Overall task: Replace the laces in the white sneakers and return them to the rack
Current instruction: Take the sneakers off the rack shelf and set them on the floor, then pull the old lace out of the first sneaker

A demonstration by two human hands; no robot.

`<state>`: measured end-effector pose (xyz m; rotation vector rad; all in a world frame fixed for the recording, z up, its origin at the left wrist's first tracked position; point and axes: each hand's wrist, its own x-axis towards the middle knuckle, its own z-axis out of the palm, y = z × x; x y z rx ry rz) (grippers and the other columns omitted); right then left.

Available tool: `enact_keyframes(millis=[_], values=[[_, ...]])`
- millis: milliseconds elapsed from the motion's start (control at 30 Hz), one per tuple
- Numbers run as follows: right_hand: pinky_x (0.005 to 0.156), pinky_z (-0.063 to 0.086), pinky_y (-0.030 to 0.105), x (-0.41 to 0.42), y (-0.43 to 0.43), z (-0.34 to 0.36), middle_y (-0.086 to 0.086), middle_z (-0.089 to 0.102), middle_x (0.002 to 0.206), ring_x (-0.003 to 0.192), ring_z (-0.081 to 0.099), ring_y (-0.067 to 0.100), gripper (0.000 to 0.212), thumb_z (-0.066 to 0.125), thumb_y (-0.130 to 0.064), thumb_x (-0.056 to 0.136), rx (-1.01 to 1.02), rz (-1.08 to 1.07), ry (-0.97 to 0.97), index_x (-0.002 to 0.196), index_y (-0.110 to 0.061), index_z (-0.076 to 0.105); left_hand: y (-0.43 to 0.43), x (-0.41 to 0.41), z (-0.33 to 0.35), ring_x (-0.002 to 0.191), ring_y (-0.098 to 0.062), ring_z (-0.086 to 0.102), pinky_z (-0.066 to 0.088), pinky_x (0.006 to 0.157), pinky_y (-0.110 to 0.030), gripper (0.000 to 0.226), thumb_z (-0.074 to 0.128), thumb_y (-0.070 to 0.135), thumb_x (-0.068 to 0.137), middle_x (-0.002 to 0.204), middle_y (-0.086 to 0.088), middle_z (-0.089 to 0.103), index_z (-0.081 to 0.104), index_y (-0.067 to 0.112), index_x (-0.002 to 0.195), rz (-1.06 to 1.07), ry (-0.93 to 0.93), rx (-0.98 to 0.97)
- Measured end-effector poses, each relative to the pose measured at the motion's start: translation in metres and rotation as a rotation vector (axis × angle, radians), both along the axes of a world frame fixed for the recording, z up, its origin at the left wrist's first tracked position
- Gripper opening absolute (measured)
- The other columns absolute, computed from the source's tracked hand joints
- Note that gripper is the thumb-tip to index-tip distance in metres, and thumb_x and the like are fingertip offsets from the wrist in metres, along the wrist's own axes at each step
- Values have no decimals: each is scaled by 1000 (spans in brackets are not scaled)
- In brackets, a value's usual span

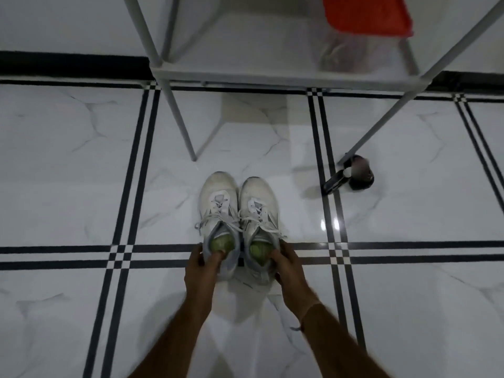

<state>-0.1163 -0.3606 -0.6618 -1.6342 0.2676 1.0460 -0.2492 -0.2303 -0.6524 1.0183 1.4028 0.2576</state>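
Observation:
Two white sneakers stand side by side on the tiled floor, toes pointing away from me. The left sneaker (218, 197) and the right sneaker (259, 200) both carry white laces and show green insoles. My left hand (200, 271) grips the heel collar of the left sneaker, fingers inside the opening. My right hand (286, 268) holds the heel of the right sneaker the same way. The grey metal rack (245, 75) stands just beyond the shoes, its lowest shelf above the floor.
A red-lidded clear container (365, 17) sits on the rack shelf at the upper right. A dark small object (351, 177) lies on the floor by the rack's right front leg (381, 124). The rack's left front leg (180, 121) stands ahead of the shoes.

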Motion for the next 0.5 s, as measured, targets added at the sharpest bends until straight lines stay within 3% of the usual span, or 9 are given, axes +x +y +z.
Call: enact_keyframes(millis=[100,167,267,333,400,500], values=[[101,56,39,4,-1,-30,0,70,128,117,66,17,47,67,-22,90,11,88,-158,137,-22,62,-10,0,-19,94,-10,68,54,75,-25,29,73,22,86,104,6,73,69,25,115,47,21,158],[98,57,40,22,6,-32,1,70,125,111,68,17,43,70,-23,89,-51,268,-239,132,-21,62,-14,3,-19,89,-3,64,47,68,-20,23,74,25,86,98,10,70,68,27,109,108,70,207],[87,61,52,57,19,-13,8,67,123,104,69,29,47,78,-18,87,-175,474,-95,129,-24,58,-16,9,-6,83,-19,65,48,73,-30,11,75,31,85,83,12,65,65,31,89,159,113,215],[82,62,53,73,25,9,13,64,125,99,70,34,55,80,-15,84,-220,619,-9,133,-17,54,-13,11,0,82,-28,66,50,75,-34,18,77,32,83,75,11,63,60,31,80,149,142,252],[78,64,49,80,27,19,16,63,126,93,72,35,55,79,-19,85,-295,806,-49,133,-14,52,-13,11,-2,85,-32,67,52,76,-36,16,77,35,82,76,5,66,63,29,83,98,192,286],[71,64,40,74,29,9,14,61,126,98,70,32,50,77,-25,88,-268,798,-32,130,-13,54,-15,13,-10,85,-33,68,54,79,-40,26,76,39,82,84,-5,72,72,21,101,77,208,361]])
